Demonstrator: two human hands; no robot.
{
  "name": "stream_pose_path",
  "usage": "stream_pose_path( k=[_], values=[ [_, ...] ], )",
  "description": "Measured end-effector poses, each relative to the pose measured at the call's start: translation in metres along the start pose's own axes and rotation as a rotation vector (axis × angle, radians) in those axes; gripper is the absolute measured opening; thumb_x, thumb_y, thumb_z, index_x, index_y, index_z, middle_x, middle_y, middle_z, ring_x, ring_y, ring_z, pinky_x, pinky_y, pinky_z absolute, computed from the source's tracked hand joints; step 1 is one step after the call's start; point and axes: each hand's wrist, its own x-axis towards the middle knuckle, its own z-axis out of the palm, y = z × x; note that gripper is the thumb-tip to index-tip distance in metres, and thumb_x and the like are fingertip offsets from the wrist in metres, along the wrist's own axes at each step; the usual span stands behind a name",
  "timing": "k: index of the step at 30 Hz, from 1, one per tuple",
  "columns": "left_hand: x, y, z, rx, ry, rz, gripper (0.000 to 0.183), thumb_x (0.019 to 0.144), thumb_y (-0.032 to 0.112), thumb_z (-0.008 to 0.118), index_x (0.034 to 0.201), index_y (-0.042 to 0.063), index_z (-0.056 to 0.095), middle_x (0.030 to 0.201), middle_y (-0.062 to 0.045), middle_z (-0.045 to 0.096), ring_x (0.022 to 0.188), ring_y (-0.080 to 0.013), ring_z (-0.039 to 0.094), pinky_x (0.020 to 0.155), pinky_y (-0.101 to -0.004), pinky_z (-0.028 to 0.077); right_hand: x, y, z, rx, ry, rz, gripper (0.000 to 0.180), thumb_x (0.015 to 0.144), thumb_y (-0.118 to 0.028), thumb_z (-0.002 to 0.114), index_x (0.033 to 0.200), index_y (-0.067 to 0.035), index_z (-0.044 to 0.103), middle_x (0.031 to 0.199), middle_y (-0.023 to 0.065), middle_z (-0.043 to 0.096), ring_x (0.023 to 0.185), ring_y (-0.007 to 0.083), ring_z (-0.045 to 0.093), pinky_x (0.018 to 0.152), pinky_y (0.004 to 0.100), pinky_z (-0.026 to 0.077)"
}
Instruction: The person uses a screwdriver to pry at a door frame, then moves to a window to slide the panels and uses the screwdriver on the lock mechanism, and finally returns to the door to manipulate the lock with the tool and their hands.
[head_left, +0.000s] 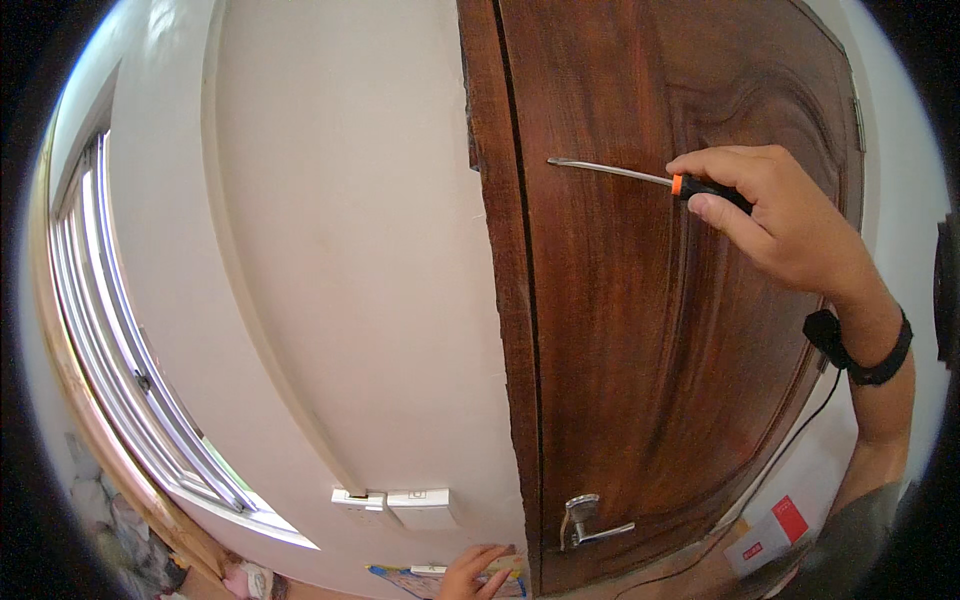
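Note:
My right hand is closed around the black and orange handle of a screwdriver. Its metal shaft points left, with the tip over the brown wooden door, close to the dark gap beside the door frame. Whether the tip touches the wood, I cannot tell. Low in the picture, my left hand is at the wall near the bottom of the frame, over a coloured drawing or sheet. Its fingers are partly bent, and whether it holds anything is unclear.
A metal lever handle is on the door's lower part. White switch and socket plates are on the pale wall. A window is at the left. From the black band on my right wrist a cable runs down.

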Motion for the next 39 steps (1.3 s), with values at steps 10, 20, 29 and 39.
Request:
stream_pose_path(
  k=[10,20,29,39],
  values=[
    [0.096,-0.012,0.073,0.419,-0.61,0.458,0.063,0.094,0.012,0.048,0.153,0.003,0.031,0.163,-0.011,0.025,0.153,-0.0243,0.018,0.124,-0.044,0.016,0.008,-0.003,-0.002,-0.424,0.109,-0.263,0.028,0.083,-0.016,0.072,0.11,-0.014,0.073,0.074,0.0088,0.056,0.067,0.0298,0.06,0.059,0.0413,0.048],
    [0.102,-0.032,0.101,0.751,-0.762,0.573,0.064,0.1,0.021,0.04,0.159,0.01,0.018,0.168,-0.002,0.01,0.154,-0.0208,0.007,0.124,-0.0418,0.011,0.012,-0.009,-0.002,-0.345,0.009,-0.215,0.035,0.086,-0.002,0.068,0.119,-0.012,0.071,0.072,0.0058,0.048,0.061,0.0193,0.048,0.057,0.0334,0.038],
    [0.102,-0.029,0.103,0.793,-0.741,0.594,0.063,0.1,0.023,0.037,0.159,0.01,0.021,0.167,-0.002,0.011,0.155,-0.0198,0.005,0.124,-0.0429,0.003,0.013,-0.014,0.0,-0.348,-0.002,-0.163,0.031,0.086,-0.001,0.067,0.116,-0.008,0.071,0.073,0.006,0.048,0.063,0.0194,0.046,0.058,0.0337,0.036],
    [0.097,-0.038,0.109,0.769,-0.689,0.624,0.061,0.099,0.024,0.037,0.157,0.01,0.026,0.167,-0.003,0.014,0.155,-0.0213,0.006,0.124,-0.0445,-0.002,0.009,-0.017,0.008,-0.312,0.034,-0.155,0.031,0.086,0.0,0.067,0.117,-0.006,0.071,0.074,0.0057,0.05,0.062,0.0179,0.047,0.056,0.0321,0.036]
  ],
)
